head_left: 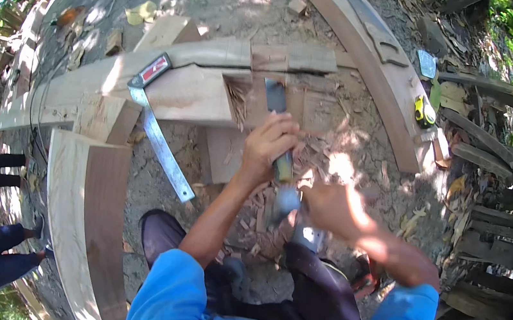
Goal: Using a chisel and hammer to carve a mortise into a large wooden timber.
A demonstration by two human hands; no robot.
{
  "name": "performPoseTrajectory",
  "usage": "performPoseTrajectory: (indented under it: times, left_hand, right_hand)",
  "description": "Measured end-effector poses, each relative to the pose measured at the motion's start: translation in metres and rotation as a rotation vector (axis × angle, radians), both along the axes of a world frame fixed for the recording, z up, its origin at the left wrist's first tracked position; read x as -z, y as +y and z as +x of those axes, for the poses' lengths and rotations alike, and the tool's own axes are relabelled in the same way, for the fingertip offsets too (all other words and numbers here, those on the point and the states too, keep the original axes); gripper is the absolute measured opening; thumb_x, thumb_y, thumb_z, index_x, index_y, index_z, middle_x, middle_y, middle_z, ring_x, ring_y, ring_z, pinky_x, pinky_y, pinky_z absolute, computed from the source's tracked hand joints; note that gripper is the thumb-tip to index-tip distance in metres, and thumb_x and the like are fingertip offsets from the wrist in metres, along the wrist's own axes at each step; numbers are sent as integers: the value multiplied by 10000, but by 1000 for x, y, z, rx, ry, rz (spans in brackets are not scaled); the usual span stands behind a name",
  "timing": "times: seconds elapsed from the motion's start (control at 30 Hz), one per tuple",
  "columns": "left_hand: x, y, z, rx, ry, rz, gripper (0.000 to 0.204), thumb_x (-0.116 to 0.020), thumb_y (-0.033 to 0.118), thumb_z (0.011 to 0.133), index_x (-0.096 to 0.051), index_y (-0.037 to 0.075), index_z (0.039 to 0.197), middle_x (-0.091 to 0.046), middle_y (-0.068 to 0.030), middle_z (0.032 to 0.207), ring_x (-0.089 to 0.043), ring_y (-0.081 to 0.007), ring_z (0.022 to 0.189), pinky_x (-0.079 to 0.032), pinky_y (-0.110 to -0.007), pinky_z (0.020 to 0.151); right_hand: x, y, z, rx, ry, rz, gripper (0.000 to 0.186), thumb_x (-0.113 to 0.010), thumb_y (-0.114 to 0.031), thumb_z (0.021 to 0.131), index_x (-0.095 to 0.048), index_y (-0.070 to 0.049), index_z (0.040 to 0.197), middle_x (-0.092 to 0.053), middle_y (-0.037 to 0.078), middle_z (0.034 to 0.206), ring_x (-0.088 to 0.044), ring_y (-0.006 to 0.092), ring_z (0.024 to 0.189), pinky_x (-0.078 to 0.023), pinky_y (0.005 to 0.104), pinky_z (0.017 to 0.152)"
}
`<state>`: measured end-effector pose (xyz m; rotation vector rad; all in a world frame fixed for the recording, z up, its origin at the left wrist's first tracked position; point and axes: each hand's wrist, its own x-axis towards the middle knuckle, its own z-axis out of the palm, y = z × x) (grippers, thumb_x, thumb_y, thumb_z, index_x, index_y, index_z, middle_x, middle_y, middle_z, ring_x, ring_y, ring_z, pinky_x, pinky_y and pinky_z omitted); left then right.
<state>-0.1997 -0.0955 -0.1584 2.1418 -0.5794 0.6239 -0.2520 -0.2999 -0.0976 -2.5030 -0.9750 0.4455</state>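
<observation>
Grips and chisel, seen from above. The left grip (271,144) is wrapped round the chisel (274,96), its fingers about the middle of the tool. The long axis of the chisel runs away from the person, leaning slightly leftward at the far end: the blade extends beyond the fingers over the beam (190,94), just right of a notch (236,96), while the butt points back toward the knees. Whether the edge bites into the wood cannot be told.

The right grip (331,207), nearer the person, is closed on a blurred tool, apparently a hammer (287,203). Its grey head lies just behind the butt, roughly in line with the chisel; contact between them is too blurred to judge.

Farther left, a square (163,154) rests with its stock on the beam and its blade slanting toward the person. At right, well apart from both grips, lie a long plank (396,130) and a yellow tape (425,112).
</observation>
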Motion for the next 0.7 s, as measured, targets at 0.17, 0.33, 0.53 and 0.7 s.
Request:
performPoseTrajectory:
  times: [0.17,0.33,0.53,0.7]
  left_hand:
    - [-11,-8,13,13,-20,-20,171,-790,82,706,-647,60,799,-695,-95,998,-664,-333,1062,-510,-474,951]
    - [-3,-8,22,-48,-84,-16,166,-792,80,720,-649,54,799,-697,-98,994,-667,-341,1050,-511,-470,954]
    - [-8,-7,9,-17,-32,-10,186,-801,91,714,-656,46,822,-695,-106,1000,-664,-348,1064,-506,-470,973]
    - [-1,-4,11,12,-40,12,188,-783,129,719,-651,58,833,-679,-87,1039,-638,-351,1099,-506,-505,966]
  right_hand:
    - [-33,-8,-18,-557,-413,534,174,-686,-217,717,-542,-144,651,-439,1,520,-517,232,456,-402,424,398]
    - [-9,-3,4,-190,-286,264,183,-706,-199,662,-534,-138,652,-469,-1,522,-538,224,471,-435,408,449]
    - [-31,-1,24,-419,-362,-246,84,-629,-189,755,-605,-122,799,-566,66,583,-615,293,525,-460,406,459]
    - [10,1,19,-132,-222,123,183,-681,-191,722,-574,-104,842,-619,73,667,-671,270,630,-512,441,526]
